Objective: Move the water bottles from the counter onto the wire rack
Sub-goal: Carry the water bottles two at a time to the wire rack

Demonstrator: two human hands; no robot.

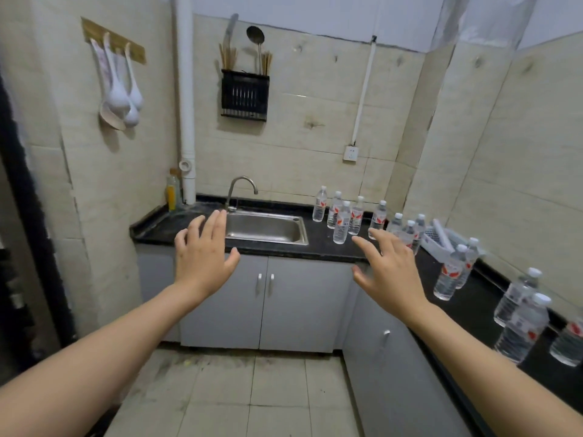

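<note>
Several clear water bottles with white caps and red labels stand on the black L-shaped counter (321, 244). One group (342, 223) is right of the sink, others (451, 272) stand along the right run, and the nearest ones (523, 329) are by the right edge of view. My left hand (203, 250) is raised in front of the sink with fingers spread and holds nothing. My right hand (389, 269) is stretched out near the counter corner, fingers apart, empty, just short of the bottles. No wire rack is in view.
A steel sink (268, 230) with a tap (241, 190) is set in the counter. A white plastic basket (441, 241) sits in the corner. A yellow bottle (173, 192) stands at the far left. Grey cabinets (265, 298) are below, tiled floor (239, 398) underfoot.
</note>
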